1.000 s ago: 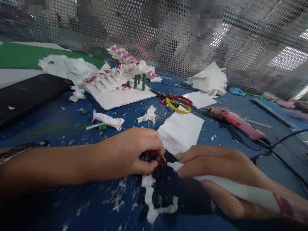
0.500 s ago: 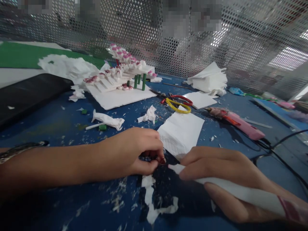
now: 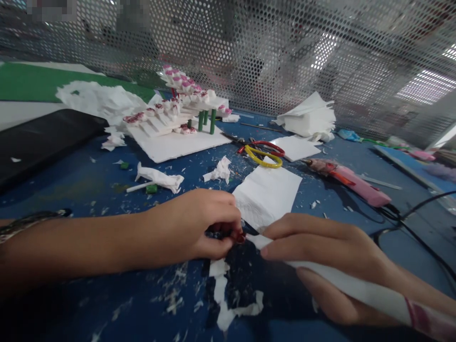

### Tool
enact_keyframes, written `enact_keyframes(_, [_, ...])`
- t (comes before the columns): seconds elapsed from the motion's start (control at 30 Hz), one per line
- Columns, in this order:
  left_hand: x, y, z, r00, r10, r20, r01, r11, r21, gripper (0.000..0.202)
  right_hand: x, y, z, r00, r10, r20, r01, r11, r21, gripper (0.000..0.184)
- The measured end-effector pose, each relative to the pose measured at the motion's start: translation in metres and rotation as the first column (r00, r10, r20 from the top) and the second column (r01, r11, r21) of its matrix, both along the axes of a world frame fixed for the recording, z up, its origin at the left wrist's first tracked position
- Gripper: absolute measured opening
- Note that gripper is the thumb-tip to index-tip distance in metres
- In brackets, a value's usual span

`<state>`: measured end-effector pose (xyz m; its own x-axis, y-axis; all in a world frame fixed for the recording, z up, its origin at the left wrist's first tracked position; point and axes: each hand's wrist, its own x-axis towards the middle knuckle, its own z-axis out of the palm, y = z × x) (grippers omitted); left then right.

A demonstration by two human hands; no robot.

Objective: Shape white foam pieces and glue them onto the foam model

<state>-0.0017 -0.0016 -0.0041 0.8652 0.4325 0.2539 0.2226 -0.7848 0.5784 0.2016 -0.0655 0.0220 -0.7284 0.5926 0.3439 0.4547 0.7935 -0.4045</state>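
Note:
My left hand (image 3: 194, 225) rests on the blue table (image 3: 71, 185), fingers curled and pinched round a small dark and red thing I cannot make out. My right hand (image 3: 327, 251) grips a long white marker-like stick (image 3: 356, 287) with a pink band near its far end; its white tip meets the pinch of my left hand. A white paper napkin (image 3: 267, 192) lies just beyond both hands. Torn white paper scraps (image 3: 228, 304) lie on the table below the hands.
A white foam model (image 3: 178, 121) with pink-topped pieces and green posts stands at the back. Scissors with red and yellow handles (image 3: 262, 152), a pink glue gun (image 3: 351, 183) with black cable, a napkin stack (image 3: 309, 118), crumpled tissue (image 3: 160, 178) and a black case (image 3: 39, 140) lie around. A perforated metal screen (image 3: 249, 52) closes the back.
The stick's tip drew back slightly from my left hand, then returned to touch the pinch. My left hand has hardly moved.

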Motion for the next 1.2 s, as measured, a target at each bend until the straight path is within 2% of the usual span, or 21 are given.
enact_keyframes(0.37, [0.000, 0.000, 0.001, 1.000, 0.002, -0.007, -0.002, 1.000, 0.010, 0.014, -0.001, 0.001, 0.000, 1.000, -0.013, 0.006, 0.013, 1.000, -0.019, 0.029])
enact_keyframes(0.53, [0.000, 0.000, 0.001, 1.000, 0.003, -0.007, -0.003, 1.000, 0.006, 0.012, 0.000, 0.000, 0.000, 0.998, -0.019, 0.060, 0.017, 0.999, 0.033, 0.026])
enact_keyframes(0.6, [0.000, 0.000, 0.001, 1.000, 0.002, -0.001, -0.002, 1.000, 0.003, 0.012, 0.002, 0.000, 0.001, 0.995, -0.028, 0.097, 0.016, 0.993, 0.120, 0.024])
enact_keyframes(0.67, [0.000, 0.000, 0.001, 1.000, 0.003, 0.005, -0.003, 1.000, -0.004, 0.012, 0.005, 0.000, 0.003, 0.985, -0.031, 0.168, -0.021, 0.954, 0.299, 0.023])
enact_keyframes(0.73, [0.000, -0.001, 0.002, 1.000, 0.004, 0.005, -0.004, 1.000, -0.013, 0.010, 0.007, 0.002, 0.005, 0.966, -0.037, 0.254, -0.094, 0.871, 0.483, 0.022])
enact_keyframes(0.8, [0.000, -0.002, 0.002, 1.000, 0.004, 0.010, -0.004, 1.000, -0.021, 0.010, 0.008, 0.003, 0.006, 0.944, -0.039, 0.328, -0.176, 0.782, 0.598, 0.021])
enact_keyframes(0.87, [-0.001, -0.002, 0.001, 1.000, 0.002, 0.021, -0.002, 1.000, -0.022, 0.011, 0.009, 0.005, 0.007, 0.922, -0.052, 0.383, -0.231, 0.720, 0.655, 0.020])
enact_keyframes(0.93, [-0.001, -0.002, 0.001, 1.000, 0.004, 0.025, -0.004, 1.000, -0.019, 0.011, 0.008, 0.006, 0.007, 0.903, -0.067, 0.425, -0.270, 0.682, 0.680, 0.020])
enact_keyframes(1.2, [-0.001, -0.002, 0.002, 1.000, 0.016, 0.023, -0.015, 1.000, -0.022, 0.011, 0.004, 0.006, 0.012, 0.902, -0.084, 0.423, -0.286, 0.616, 0.734, 0.028])
